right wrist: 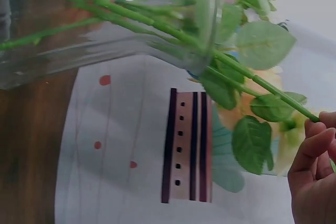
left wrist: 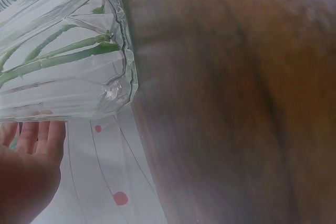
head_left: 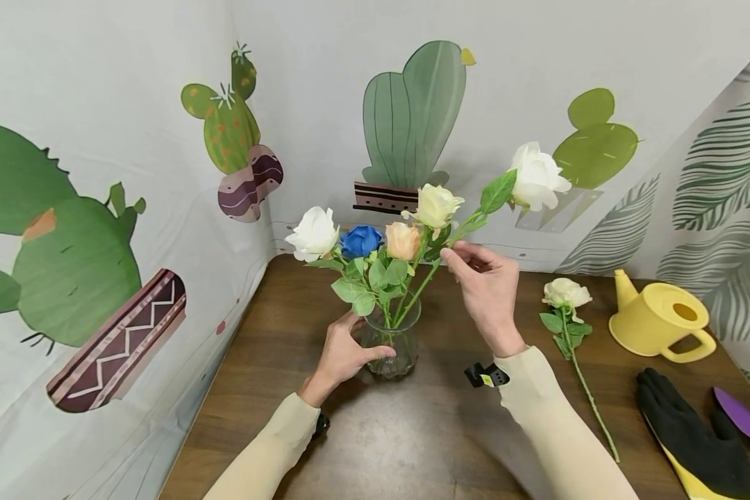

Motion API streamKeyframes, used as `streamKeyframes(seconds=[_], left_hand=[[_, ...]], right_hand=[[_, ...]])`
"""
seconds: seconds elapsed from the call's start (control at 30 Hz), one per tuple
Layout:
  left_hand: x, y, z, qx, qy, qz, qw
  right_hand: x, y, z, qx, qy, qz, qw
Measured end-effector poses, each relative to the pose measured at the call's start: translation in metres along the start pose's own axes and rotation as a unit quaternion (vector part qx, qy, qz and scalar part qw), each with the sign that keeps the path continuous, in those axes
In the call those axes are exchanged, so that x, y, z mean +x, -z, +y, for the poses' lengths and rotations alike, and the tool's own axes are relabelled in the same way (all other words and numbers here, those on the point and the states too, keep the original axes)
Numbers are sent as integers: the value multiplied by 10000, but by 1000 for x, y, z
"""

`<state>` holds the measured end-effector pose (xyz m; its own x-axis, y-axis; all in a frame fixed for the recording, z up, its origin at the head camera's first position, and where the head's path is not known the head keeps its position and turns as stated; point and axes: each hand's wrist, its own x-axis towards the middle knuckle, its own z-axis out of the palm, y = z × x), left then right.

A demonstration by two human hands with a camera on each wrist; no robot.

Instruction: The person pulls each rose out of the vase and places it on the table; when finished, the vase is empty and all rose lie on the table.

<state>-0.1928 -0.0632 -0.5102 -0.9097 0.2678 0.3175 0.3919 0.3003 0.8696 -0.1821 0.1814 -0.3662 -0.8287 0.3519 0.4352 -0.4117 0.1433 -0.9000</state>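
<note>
A clear glass vase (head_left: 390, 354) stands on the table, and my left hand (head_left: 345, 353) holds it from the left, thumb across the front. Between thumb and fingertips, my right hand (head_left: 489, 286) pinches the green stem (right wrist: 273, 93) of a large white rose (head_left: 537, 177). That stem slants down into the vase, its bloom leaning out to the upper right. Also in the vase are another white rose (head_left: 314, 235), a blue rose (head_left: 361, 242), a peach rose (head_left: 403, 241) and a cream rose (head_left: 437, 206). Several stem ends (left wrist: 79, 51) show through the glass.
On the table's right side lies a loose cream-white rose (head_left: 567, 294) with a long stem. Beyond it are a yellow watering can (head_left: 656, 319), a black and yellow glove (head_left: 694, 437) and a purple trowel (head_left: 744, 417). A cactus-print cloth (head_left: 312, 104) hangs behind the table.
</note>
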Motion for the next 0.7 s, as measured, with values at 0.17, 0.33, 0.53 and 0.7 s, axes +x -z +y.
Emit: streamKeyframes(seconds=[0.17,0.33,0.53,0.7], left_hand=[[0,0,0,-25,-18,-26,10000],[0,1,0,-38,-84,-16,10000],[-1,1,1,-27,-100,-9,9999],[0,0,1,-60,-116,-25,9999]], right_hand=[[5,4,-9,155,272,191,9993],[10,6,-19,540,249,412,9974],[14,10,-31,1211,373,574,9903],[16,16,-42,1613,592,692,9827]])
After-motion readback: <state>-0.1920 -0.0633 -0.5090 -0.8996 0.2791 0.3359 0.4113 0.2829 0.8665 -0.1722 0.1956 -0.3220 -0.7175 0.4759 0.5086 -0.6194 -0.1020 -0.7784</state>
